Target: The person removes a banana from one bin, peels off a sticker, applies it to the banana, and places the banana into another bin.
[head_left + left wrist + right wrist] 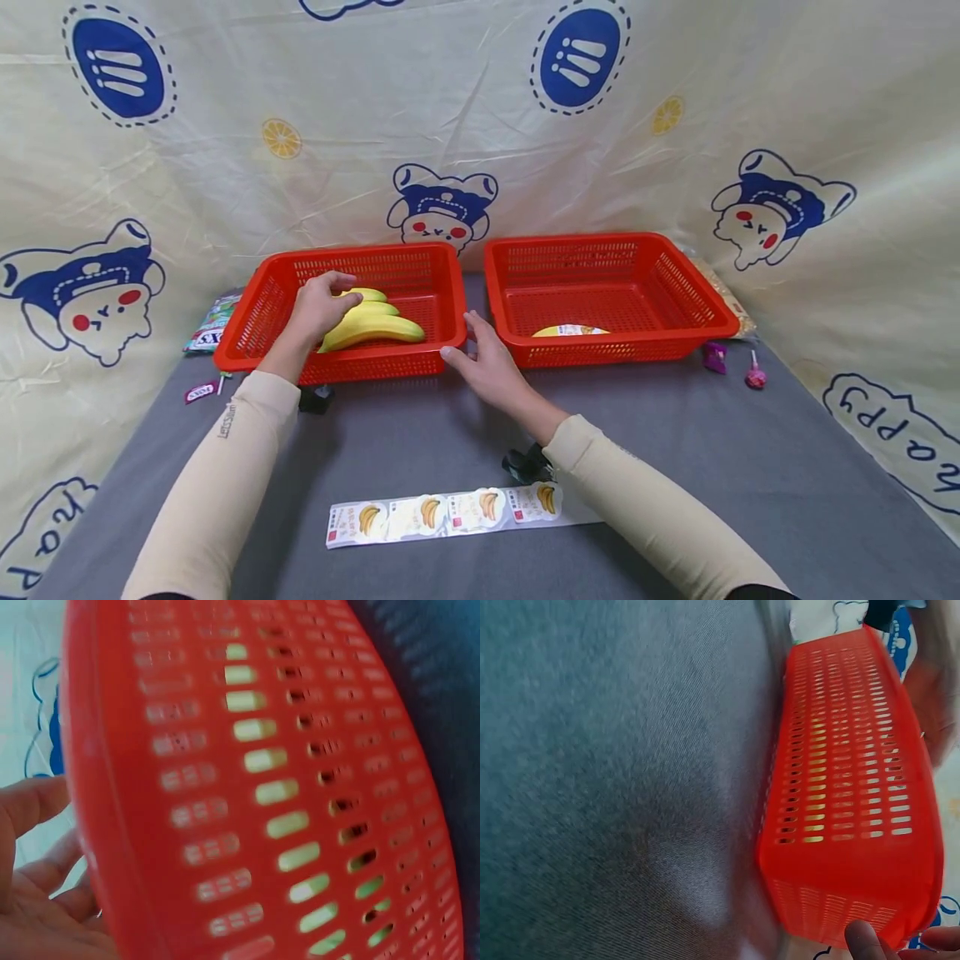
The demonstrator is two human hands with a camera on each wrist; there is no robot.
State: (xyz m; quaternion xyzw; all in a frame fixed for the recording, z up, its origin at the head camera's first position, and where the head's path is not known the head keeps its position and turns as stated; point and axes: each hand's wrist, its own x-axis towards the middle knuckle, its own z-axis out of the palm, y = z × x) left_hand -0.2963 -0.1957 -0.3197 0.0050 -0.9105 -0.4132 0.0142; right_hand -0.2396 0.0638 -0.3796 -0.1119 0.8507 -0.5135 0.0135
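A bunch of yellow bananas (371, 327) lies in the left red basket (375, 367). My left hand (318, 308) is over that basket, loosely bent, its thumb close to the bananas. In the left wrist view, the basket's slotted wall (135, 817) hides part of this hand (45, 892), and nothing shows in its grasp. My right hand (491, 367) is by the basket's right front corner, thumb and fingers spread apart. Its thumb (862, 937) overlaps the basket's end wall in the right wrist view.
Beside it stands a right red basket (615, 300) with a labelled banana (551, 332). A strip of banana stickers (416, 517) lies in front. Snack bags (213, 323) and small sweets (755, 375) lie around the sides; dark clips (315, 400) are near my arms.
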